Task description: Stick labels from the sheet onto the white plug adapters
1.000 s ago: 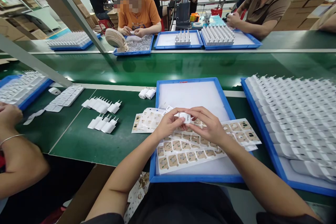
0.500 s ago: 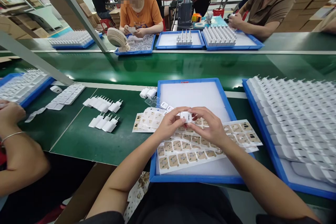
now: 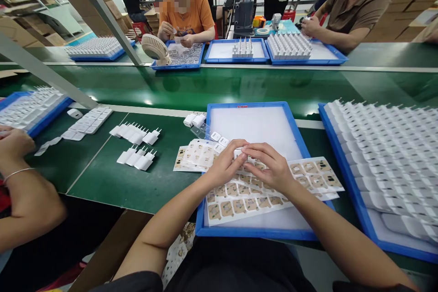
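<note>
Between my two hands is a small white charger point(image 3: 238, 153), mostly covered by fingers. My left hand point(image 3: 227, 162) grips it from the left side. My right hand point(image 3: 268, 164) closes over it from the right, its fingertips on the charger's face. Below my hands, sheets of tan-backed stickers point(image 3: 236, 207) overlap across a blue-rimmed tray point(image 3: 263, 232). A smaller stack of white sticker sheets point(image 3: 196, 155) lies left of my hands, with a few white chargers point(image 3: 219, 139) close behind it.
Plug chargers point(image 3: 137, 134) stand in groups on the green table at left. A tray point(image 3: 362, 228) packed with chargers is at right. A co-worker's arm point(image 3: 30, 191) rests at far left. Across the green conveyor belt point(image 3: 185, 84), people sit behind more trays.
My right fingers have moved over the charger's face, hiding the printed label that showed before. My left hand keeps its hold. The view has shifted slightly.
</note>
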The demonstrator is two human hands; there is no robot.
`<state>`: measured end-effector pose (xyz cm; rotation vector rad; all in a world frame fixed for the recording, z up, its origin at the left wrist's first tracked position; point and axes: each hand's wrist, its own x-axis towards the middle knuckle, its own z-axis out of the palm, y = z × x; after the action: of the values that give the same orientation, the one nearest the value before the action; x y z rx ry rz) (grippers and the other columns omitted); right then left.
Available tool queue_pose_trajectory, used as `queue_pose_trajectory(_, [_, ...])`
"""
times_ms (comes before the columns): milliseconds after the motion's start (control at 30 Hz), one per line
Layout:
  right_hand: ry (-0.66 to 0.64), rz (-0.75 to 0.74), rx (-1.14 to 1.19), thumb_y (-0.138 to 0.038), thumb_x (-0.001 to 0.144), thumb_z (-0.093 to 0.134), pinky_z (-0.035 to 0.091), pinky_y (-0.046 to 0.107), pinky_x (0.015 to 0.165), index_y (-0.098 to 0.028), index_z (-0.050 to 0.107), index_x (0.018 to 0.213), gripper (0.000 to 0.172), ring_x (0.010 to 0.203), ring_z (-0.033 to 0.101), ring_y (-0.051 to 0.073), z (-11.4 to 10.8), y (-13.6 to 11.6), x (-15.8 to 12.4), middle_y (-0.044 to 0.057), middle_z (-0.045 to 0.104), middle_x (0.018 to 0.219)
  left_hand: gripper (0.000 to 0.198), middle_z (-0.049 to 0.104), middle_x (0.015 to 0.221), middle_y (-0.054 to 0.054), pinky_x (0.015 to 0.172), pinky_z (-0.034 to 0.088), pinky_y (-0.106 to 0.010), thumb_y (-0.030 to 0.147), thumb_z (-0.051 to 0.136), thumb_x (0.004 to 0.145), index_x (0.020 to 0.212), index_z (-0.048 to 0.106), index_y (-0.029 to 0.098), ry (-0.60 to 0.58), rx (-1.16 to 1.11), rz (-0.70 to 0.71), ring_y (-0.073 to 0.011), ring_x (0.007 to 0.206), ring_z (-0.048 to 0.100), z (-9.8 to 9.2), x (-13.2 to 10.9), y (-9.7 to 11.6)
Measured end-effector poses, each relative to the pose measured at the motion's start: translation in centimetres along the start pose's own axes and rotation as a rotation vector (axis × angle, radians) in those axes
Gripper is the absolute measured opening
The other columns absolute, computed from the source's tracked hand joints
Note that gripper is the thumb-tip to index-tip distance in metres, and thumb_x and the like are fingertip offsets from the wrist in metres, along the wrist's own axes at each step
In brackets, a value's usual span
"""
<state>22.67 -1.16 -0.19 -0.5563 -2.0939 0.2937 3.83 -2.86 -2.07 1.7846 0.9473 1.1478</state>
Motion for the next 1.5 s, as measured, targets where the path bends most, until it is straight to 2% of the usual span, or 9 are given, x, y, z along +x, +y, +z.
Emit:
queue_pose_trajectory(167, [0.011,0.080,0.036,-0.019,0.093,0.070,0.064,0.036,0.069,-0.028,0.055,0.141,0.051,0.086,0.069,0.022,-0.1,-0.4,0.1,0.008,0.071,0.108,0.044,0.062,0.130,-0.013,0.108,0.046,-0.040,0.051,0.044,0.103,0.129,0.059,0.019,0.003,-0.057,-0.006,-0.0265,0.121,0.059,-0.2,0.1,0.1])
queue_pose_trajectory(267, [0.013,0.082,0.031,-0.021,0.092,0.072,0.063,0.038,0.070,-0.028,0.053,0.141,0.053,0.080,0.067,0.021,-0.4,-0.4,0.1,0.007,0.072,0.103,0.046,0.062,0.133,-0.012,0.110,0.043,-0.039,0.050,0.038,0.105,0.130,0.061,0.020,-0.004,-0.106,0.005,-0.0259,0.124,0.058,-0.4,0.2,0.3])
queue_pose_trajectory(733, [0.021,0.067,0.027,-0.019,0.091,0.073,0.064,0.040,0.075,-0.028,0.052,0.142,0.056,0.084,0.069,0.022,-0.6,-0.8,0.1,0.007,0.072,0.103,0.041,0.066,0.134,-0.011,0.109,0.045,-0.038,0.044,0.042,0.105,0.129,0.066,0.021,0.090,-0.101,0.031,-0.0246,0.124,0.060,0.1,-0.4,0.2])
queue_pose_trajectory(900, [0.022,0.091,0.098,-0.021,0.090,0.076,0.064,0.040,0.074,-0.028,0.053,0.142,0.058,0.085,0.069,0.022,-0.9,-0.8,0.1,0.008,0.073,0.108,0.054,0.066,0.134,-0.011,0.110,0.045,-0.041,0.055,0.035,0.105,0.135,0.065,0.022,0.067,-0.179,0.006,-0.0279,0.125,0.061,-0.1,-0.5,0.3])
queue_pose_trajectory(967, [0.027,0.108,0.119,-0.022,0.090,0.075,0.065,0.040,0.073,-0.029,0.054,0.142,0.056,0.085,0.070,0.022,-0.9,-0.8,0.1,0.007,0.073,0.108,0.058,0.067,0.133,-0.012,0.105,0.050,-0.041,0.058,0.033,0.104,0.140,0.062,0.023,0.056,-0.261,-0.062,-0.0283,0.119,0.064,0.0,-0.6,0.3])
queue_pose_trajectory(1033, [0.029,0.121,0.142,-0.020,0.090,0.074,0.065,0.039,0.072,-0.029,0.054,0.142,0.055,0.087,0.070,0.022,-0.9,-0.6,0.0,0.007,0.072,0.110,0.060,0.069,0.129,-0.013,0.090,0.057,-0.038,0.060,0.035,0.103,0.142,0.059,0.022,0.042,-0.351,-0.143,-0.0256,0.101,0.071,0.1,-0.7,0.3])
queue_pose_trajectory(1133, [0.018,0.143,0.177,-0.017,0.090,0.073,0.065,0.039,0.074,-0.028,0.055,0.141,0.056,0.091,0.070,0.022,-0.9,-0.5,-0.1,0.008,0.071,0.115,0.060,0.071,0.120,-0.014,0.070,0.059,-0.033,0.059,0.039,0.102,0.144,0.058,0.020,0.015,-0.474,-0.197,-0.0198,0.076,0.072,0.1,-0.7,0.3])
queue_pose_trajectory(1367, [-0.015,0.157,0.183,-0.019,0.093,0.070,0.066,0.040,0.077,-0.029,0.058,0.140,0.050,0.100,0.068,0.024,-1.2,-0.5,0.3,0.010,0.070,0.123,0.050,0.074,0.106,-0.009,0.072,0.061,-0.032,0.045,0.051,0.100,0.145,0.057,0.023,-0.020,-0.486,-0.114,-0.0192,0.076,0.072,-0.3,-0.6,0.5])
queue_pose_trajectory(1500, [-0.026,0.161,0.155,-0.021,0.094,0.068,0.067,0.041,0.077,-0.028,0.059,0.139,0.046,0.102,0.069,0.026,-1.4,-0.6,0.5,0.011,0.070,0.125,0.058,0.067,0.131,-0.013,0.076,0.063,-0.034,0.041,0.063,0.095,0.150,0.050,0.026,-0.045,-0.441,-0.088,-0.0199,0.082,0.074,-0.2,-0.7,0.5])
